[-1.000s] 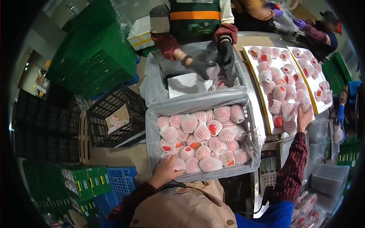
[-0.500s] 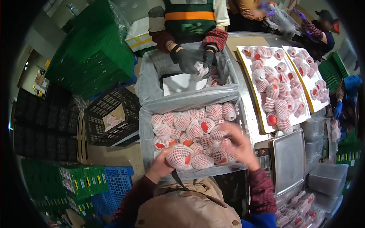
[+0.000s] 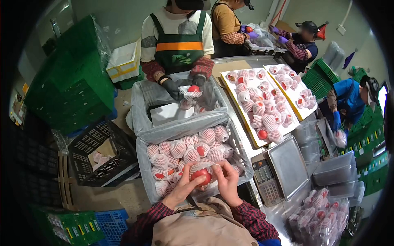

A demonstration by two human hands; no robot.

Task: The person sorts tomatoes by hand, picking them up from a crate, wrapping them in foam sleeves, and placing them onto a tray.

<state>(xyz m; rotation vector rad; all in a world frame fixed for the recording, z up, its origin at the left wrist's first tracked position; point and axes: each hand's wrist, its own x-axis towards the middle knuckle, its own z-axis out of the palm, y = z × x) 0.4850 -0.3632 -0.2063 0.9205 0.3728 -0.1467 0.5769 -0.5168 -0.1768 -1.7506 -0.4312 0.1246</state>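
My left hand [image 3: 182, 189] and my right hand [image 3: 227, 183] both grip one red apple [image 3: 201, 175] with a white foam net around it, held just above the near crate. That plastic-lined crate [image 3: 144, 164] is full of several net-wrapped apples [image 3: 177, 148]. My right thumb rests on the net's edge beside the bare red skin.
Across from me a person in a green apron holds a netted apple [image 3: 193, 89] over a second lined crate [image 3: 141, 102]. Two yellow-edged trays of wrapped apples [image 3: 257, 107] lie on the steel table. A scale [image 3: 287, 166] stands at right. Black basket [image 3: 96, 151] and green crates [image 3: 69, 82] stand left.
My right hand came back from the tray at right and joined my left on the apple, which rose from the crate. The view tilted up, showing more of the co-workers.
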